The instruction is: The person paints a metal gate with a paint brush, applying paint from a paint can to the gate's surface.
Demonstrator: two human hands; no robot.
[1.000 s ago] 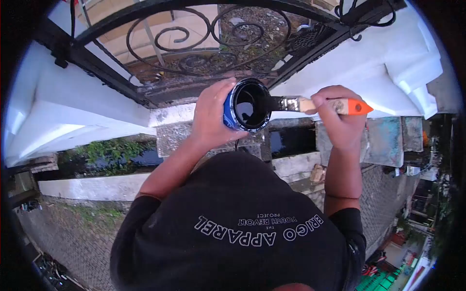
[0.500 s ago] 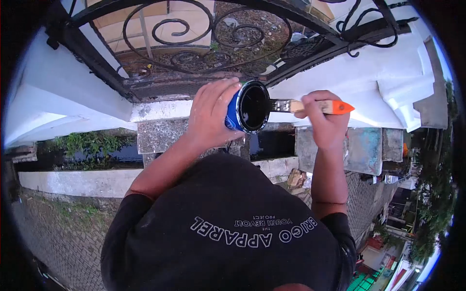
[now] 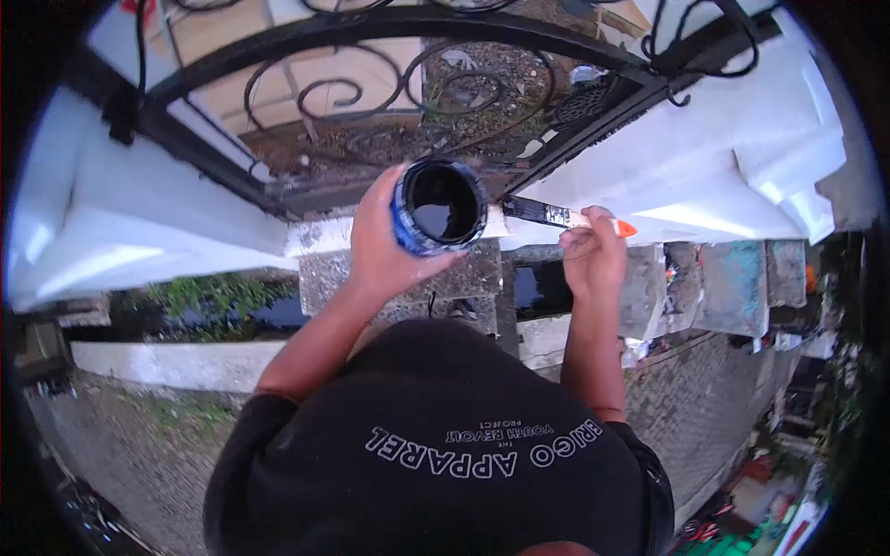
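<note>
My left hand [image 3: 378, 243] is wrapped round a blue paint can [image 3: 404, 228], whose open top faces me. Dark paint [image 3: 443, 206] shows inside it, and its rim is smeared black. In my right hand [image 3: 595, 252] is a paintbrush [image 3: 577, 220] with an orange-tipped handle, pinched between the fingers. Its black-coated bristles point left, just right of the can and outside it, overlapping the foot of the gate in this view. Beyond both hands stands a black metal gate [image 3: 389, 30] with scrollwork.
White walls [image 3: 686, 171] flank the gate on both sides. Below my hands lie a speckled stone slab [image 3: 329, 278] and a ditch with dark water [image 3: 542, 287]. A low pale kerb [image 3: 176, 366] borders the paved ground [image 3: 139, 435].
The paintbrush has come out of the can's mouth and now sits apart from it. The can has shifted left and tipped more toward upright. My right hand has moved slightly left and down.
</note>
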